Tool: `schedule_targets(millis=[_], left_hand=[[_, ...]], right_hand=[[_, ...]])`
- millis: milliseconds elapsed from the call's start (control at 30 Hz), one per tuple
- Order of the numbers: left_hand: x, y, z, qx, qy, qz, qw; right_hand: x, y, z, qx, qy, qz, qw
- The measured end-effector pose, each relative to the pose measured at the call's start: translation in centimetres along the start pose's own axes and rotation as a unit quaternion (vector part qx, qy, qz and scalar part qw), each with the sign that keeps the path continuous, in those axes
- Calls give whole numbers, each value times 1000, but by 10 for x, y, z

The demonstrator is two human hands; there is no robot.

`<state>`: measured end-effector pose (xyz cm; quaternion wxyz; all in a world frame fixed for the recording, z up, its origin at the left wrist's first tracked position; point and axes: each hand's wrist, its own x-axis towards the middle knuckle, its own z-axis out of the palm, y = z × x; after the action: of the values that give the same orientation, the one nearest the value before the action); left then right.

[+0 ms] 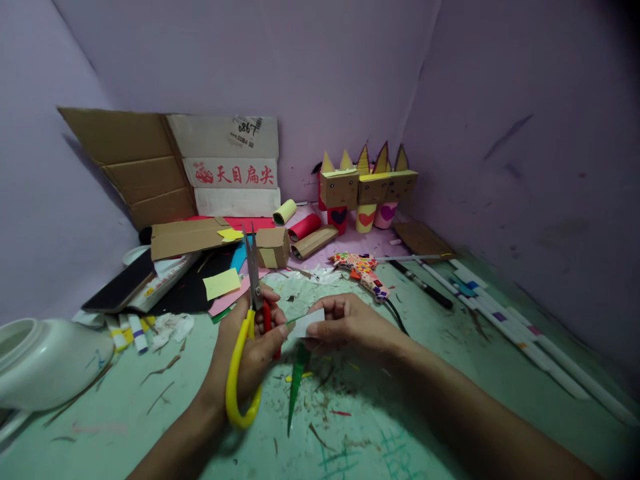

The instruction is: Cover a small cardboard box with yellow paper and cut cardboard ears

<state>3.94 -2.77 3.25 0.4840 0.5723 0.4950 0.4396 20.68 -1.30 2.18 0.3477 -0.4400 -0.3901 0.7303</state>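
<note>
Scissors (pixel 256 293) with one yellow and one red handle are held in my left hand (pixel 257 340), blades pointing up and parted. The thumb and a finger of that same hand pinch the edge of a thin green sliver (pixel 296 321). My right hand (pixel 345 323) is closed on a small white piece of paper (pixel 311 323), thumb in front and fingers behind. Below the paper, a narrow pointed green strip (pixel 298 387) hangs or lies; I cannot tell whether it touches the right hand. Both hands meet over the green tabletop.
Behind stand cardboard-headed figures (pixel 367 190) with pointed ears. A flowered glue gun (pixel 363 270) lies right of centre, near a black pen (pixel 423 285) and white sticks (pixel 505 323). Cardboard (pixel 185 239) and coloured paper (pixel 221 284) are on the left, beside a white pot (pixel 55 363). Scraps litter the table.
</note>
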Motion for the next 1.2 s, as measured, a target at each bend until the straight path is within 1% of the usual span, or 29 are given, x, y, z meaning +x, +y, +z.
schedule_targets(millis=[133,267,367,433,500,600,667,733,800,867,1000,1100,1200], left_hand=[[-4,4,5,-17,4,-2,1000],[-5,1,8,-52,2,3,999],[-5,-2,10,-78,11,6,997],[-5,-2,10,-68,10,10,998],[-5,-1,8,-21,12,17,1000],[-3,4,-1,89,19,33,995],[0,6,-11,175,21,55,983],[2,8,-20,275,15,95,957],[4,8,-29,353,-7,142,925],[4,5,-35,386,-50,164,907],[-3,-6,-41,396,-125,133,900],[-9,-10,-40,403,-176,128,889],[-12,-6,-37,416,-200,121,879]], right_hand=[[-1,6,8,20,13,-42,999],[-2,11,18,67,36,-64,995],[-1,16,21,112,33,-84,990],[0,18,21,124,31,-94,987],[0,17,19,125,38,-97,987],[0,9,12,131,81,-104,983],[-1,1,6,134,112,-132,976],[-2,-6,0,135,127,-165,969],[-3,-11,-4,135,131,-179,966],[-3,-14,-6,135,139,-187,963],[-4,-13,-7,128,146,-211,958],[-4,-12,-7,88,134,-230,960],[-4,-10,-7,54,126,-240,961]])
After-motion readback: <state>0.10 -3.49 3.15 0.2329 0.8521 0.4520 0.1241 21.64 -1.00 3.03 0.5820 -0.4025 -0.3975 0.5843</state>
